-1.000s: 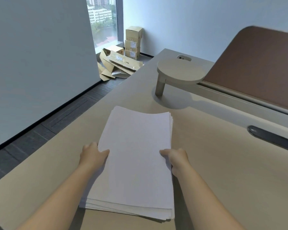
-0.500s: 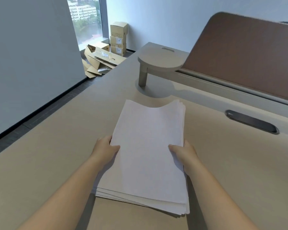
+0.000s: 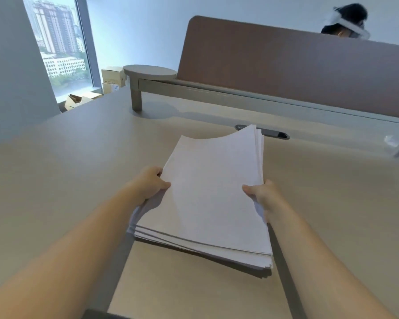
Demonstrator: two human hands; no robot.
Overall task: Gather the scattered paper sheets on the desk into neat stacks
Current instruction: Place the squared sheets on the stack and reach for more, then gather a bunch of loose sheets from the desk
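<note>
While nothing on it can be read, the counter (image 3: 67, 176) fills most of the view as a smooth, matte beige slab. At 1 o'clock a brown, rounded-cornered divider (image 3: 286, 70) stands along its far edge, and a person's head (image 3: 346, 21) shows above it at 2 o'clock. At 11 o'clock a window (image 3: 58, 42) shows tall buildings, with cardboard boxes (image 3: 112, 80) below it carrying small white labels too blurred to read.

At the middle lies the stack (image 3: 212, 196) of plain white sheets, blank on top, rectangular, its long axis running from 6 o'clock to 12 o'clock and leaning slightly toward 1 o'clock. Its near edge shows loosely layered sheets; its far end curls upward, overlapping a dark oval cable slot (image 3: 274, 133) in the counter. A round beige shelf (image 3: 150, 72) on a short post stands at 11 o'clock.

The left hand (image 3: 151, 184) grips the stack's left edge, thumb on top, fingers curled beneath. The right hand (image 3: 263, 194) grips the right edge likewise, thumb over the top sheet.
</note>
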